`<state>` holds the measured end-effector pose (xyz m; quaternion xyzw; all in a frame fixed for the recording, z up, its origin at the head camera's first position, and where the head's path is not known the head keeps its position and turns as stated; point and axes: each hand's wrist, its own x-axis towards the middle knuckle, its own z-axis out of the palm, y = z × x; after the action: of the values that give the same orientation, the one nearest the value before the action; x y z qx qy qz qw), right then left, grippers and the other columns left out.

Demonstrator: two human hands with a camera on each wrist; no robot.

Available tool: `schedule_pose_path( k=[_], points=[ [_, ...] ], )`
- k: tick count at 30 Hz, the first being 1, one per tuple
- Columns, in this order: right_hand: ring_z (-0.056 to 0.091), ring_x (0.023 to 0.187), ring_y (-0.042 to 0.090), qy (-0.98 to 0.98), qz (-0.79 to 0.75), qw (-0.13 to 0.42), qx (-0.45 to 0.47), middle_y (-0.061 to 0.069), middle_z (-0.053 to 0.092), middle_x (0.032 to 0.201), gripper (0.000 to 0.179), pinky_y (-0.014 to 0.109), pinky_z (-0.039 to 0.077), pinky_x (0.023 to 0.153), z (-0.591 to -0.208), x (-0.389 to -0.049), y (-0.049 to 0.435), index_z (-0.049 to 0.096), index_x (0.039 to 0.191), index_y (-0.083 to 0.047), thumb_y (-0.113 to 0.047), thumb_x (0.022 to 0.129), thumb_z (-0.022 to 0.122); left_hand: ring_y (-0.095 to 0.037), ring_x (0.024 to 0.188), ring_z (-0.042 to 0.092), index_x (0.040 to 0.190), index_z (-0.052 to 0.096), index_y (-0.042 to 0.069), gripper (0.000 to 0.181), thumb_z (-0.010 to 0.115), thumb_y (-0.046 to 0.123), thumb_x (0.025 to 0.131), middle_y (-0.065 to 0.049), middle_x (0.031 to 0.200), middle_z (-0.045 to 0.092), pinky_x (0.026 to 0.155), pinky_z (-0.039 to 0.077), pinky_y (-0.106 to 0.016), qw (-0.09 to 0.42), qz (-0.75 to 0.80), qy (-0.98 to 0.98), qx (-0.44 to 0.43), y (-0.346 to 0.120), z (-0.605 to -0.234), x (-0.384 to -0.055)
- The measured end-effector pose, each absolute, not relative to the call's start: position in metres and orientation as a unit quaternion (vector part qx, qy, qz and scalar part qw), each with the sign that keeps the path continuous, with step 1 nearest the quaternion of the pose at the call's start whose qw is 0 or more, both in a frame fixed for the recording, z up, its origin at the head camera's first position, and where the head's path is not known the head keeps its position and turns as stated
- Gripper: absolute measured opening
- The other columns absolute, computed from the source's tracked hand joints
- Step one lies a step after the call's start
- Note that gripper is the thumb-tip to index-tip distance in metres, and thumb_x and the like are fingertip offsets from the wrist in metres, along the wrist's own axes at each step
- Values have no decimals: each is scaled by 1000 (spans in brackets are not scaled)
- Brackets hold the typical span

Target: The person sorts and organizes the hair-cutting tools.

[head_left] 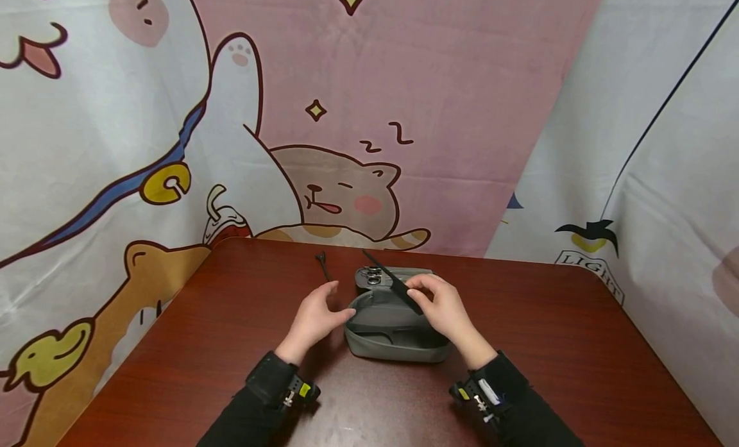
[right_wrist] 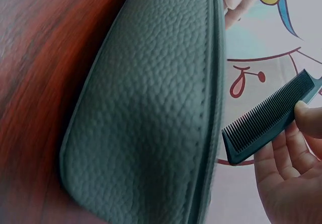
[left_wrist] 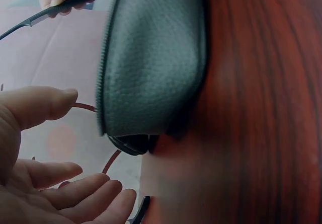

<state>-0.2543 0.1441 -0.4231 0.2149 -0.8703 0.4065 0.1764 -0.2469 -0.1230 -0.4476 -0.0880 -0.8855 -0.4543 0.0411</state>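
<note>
The right hand [head_left: 443, 306] pinches a rat-tail comb [head_left: 404, 292] between its fingers above the gray zippered case [head_left: 398, 353]; the left hand [head_left: 314, 319], loosely spread, hovers beside it.

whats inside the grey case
Metal pieces show in the case's far part, and a dark, slim shape in its near part, too unclear to name. The near wall, right hand and the comb it holds hide some of the inside.

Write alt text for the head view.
A person's right hand holds a slim black comb over an open grey leather-look case on a reddish-brown wood-grain table. The left hand is by the case's left end; cartoon-printed fabric hangs behind.
</note>
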Motion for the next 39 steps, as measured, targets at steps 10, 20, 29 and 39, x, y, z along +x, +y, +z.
schedule_pose_path(
  k=[10, 20, 29, 39],
  points=[
    [63, 92, 24, -880, 380, 170, 228, 4, 69, 98, 10, 46, 52, 84, -423, -261, 152, 72, 99, -7, -2, 89, 71, -38, 122, 54, 136, 53, -5, 65, 80, 22, 84, -21, 133, 58, 96, 46, -51, 32, -380, -918, -109, -121, -447, -256],
    [63, 93, 26, -890, 358, 160, 233, 7, 67, 101, 10, 47, 52, 82, -419, -264, 156, 71, 98, -7, -3, 89, 72, -36, 112, 60, 131, 57, -5, 60, 80, 23, 84, -19, 126, 62, 89, 50, -49, 22, -340, -931, -128, -120, -438, -268],
    [63, 96, 26, -896, 346, 138, 241, 6, 67, 104, 10, 46, 52, 84, -419, -267, 156, 72, 100, -8, -5, 90, 71, -29, 95, 65, 119, 65, -4, 47, 81, 21, 83, -15, 112, 67, 78, 53, -42, -21, -315, -939, -135, -118, -433, -280],
    [61, 90, 20, -902, 331, 109, 254, 2, 67, 101, 5, 42, 51, 80, -416, -269, 155, 71, 96, -10, -7, 92, 70, -11, 63, 61, 89, 75, 4, 10, 80, 11, 83, -3, 84, 69, 58, 51, -28, -31, -341, -929, -143, -117, -435, -285]
  ],
)
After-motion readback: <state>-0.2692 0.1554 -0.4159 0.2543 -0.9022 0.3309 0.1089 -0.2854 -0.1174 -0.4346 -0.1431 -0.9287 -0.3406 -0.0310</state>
